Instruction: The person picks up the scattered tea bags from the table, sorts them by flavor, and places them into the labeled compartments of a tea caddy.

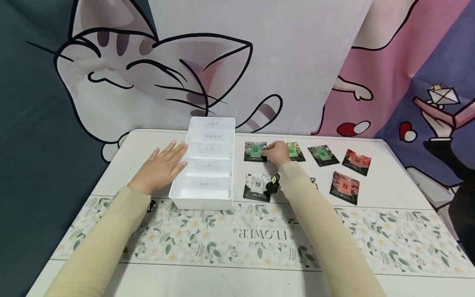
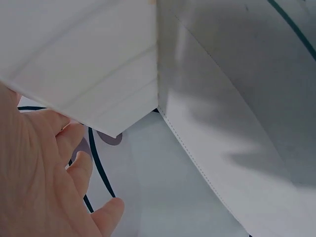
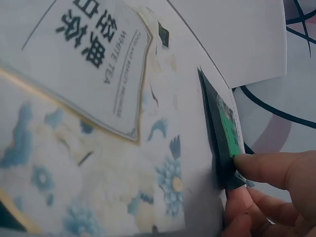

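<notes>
My left hand (image 1: 159,167) lies against the left rim of a white divided box (image 1: 202,204), fingers straight and spread. In the left wrist view the fingertips touch the box's outer wall (image 2: 89,64). To the right of the box, my right hand (image 1: 277,153) pinches the right edge of a black tea packet with a green label (image 1: 255,151). The right wrist view shows the thumb on top of that green-labelled packet (image 3: 228,131) and the other fingers at its underside. Close below lies a white-labelled packet (image 1: 256,186), printed WHITE TEA.
Another green-labelled packet (image 1: 295,151) sits partly behind my right hand, with a third green-labelled one (image 1: 323,155) further right. Two red-labelled packets (image 1: 357,161) lie at the right. My right forearm mostly covers one more packet (image 1: 313,182). A printed curtain (image 1: 297,62) hangs behind the table.
</notes>
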`<move>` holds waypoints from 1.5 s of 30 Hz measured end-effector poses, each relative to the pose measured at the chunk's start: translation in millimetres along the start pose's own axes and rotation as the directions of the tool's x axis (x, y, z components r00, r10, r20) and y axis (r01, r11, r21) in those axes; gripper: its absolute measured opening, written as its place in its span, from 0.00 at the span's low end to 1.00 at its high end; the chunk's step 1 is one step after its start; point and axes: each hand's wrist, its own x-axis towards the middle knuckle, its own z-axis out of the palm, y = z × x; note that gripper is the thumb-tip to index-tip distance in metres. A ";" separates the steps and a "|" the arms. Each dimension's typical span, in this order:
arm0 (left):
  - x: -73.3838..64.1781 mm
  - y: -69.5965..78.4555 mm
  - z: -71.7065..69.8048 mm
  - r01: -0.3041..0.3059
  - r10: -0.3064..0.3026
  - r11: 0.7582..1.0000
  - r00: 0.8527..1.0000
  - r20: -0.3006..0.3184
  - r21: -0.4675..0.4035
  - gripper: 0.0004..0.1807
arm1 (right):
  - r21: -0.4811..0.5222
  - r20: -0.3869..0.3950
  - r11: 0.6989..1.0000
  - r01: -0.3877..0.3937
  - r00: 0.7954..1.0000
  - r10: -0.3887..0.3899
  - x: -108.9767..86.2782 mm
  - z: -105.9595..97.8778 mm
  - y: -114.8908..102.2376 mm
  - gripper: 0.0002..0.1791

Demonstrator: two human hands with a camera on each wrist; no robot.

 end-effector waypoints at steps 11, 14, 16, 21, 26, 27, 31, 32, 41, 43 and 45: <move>0.0 -0.7 0.4 0.001 -0.001 1.000 1.000 -0.002 -0.010 0.36 | 0.178 0.004 0.983 -0.040 0.999 0.040 -0.2 -1.7 5.2 0.15; 0.0 -0.8 1.0 -0.002 0.002 1.000 1.000 -0.003 -0.011 0.36 | 0.214 -0.003 0.977 -0.020 1.000 0.021 -3.1 -1.0 7.6 0.14; 0.1 -0.9 1.6 0.001 -0.001 1.000 1.000 -0.001 -0.015 0.36 | 0.234 -0.006 0.972 0.008 1.000 -0.007 -5.6 -1.0 10.7 0.15; 0.5 -2.2 3.2 0.012 -0.012 1.000 1.000 0.015 -0.018 0.37 | 0.283 -0.004 0.957 0.064 0.998 -0.066 -11.8 -3.2 17.1 0.18; 1.1 -3.6 4.0 0.008 -0.008 1.000 1.000 0.016 -0.023 0.37 | 0.290 -0.032 0.953 0.086 0.996 -0.081 -14.0 -5.7 18.5 0.17; 1.1 -3.7 4.0 0.007 -0.006 1.000 1.000 0.015 -0.026 0.37 | 0.295 -0.035 0.951 0.091 0.996 -0.084 -14.5 -6.2 18.5 0.18; 0.8 -3.6 3.2 0.003 -0.003 0.999 1.000 0.007 -0.034 0.37 | 0.322 -0.032 0.941 0.105 0.994 -0.100 -16.1 -6.9 19.8 0.22; 0.7 -3.5 3.1 0.004 -0.004 0.999 1.000 0.006 -0.033 0.37 | 0.330 -0.028 0.938 0.107 0.994 -0.103 -16.5 -6.9 20.2 0.22; 1.4 -2.7 2.0 0.007 -0.006 0.999 1.000 0.011 -0.040 0.36 | 0.390 -0.006 0.912 0.127 0.991 -0.136 -21.3 -9.1 22.6 0.25; 1.7 -2.6 1.6 0.006 -0.005 0.999 1.000 0.011 -0.043 0.36 | 0.411 -0.003 0.903 0.127 0.990 -0.138 -22.4 -9.8 22.6 0.25; 1.8 -2.5 1.4 0.005 -0.004 0.999 1.000 0.012 -0.041 0.36 | 0.427 0.002 0.895 0.127 0.990 -0.142 -23.7 -10.5 22.5 0.26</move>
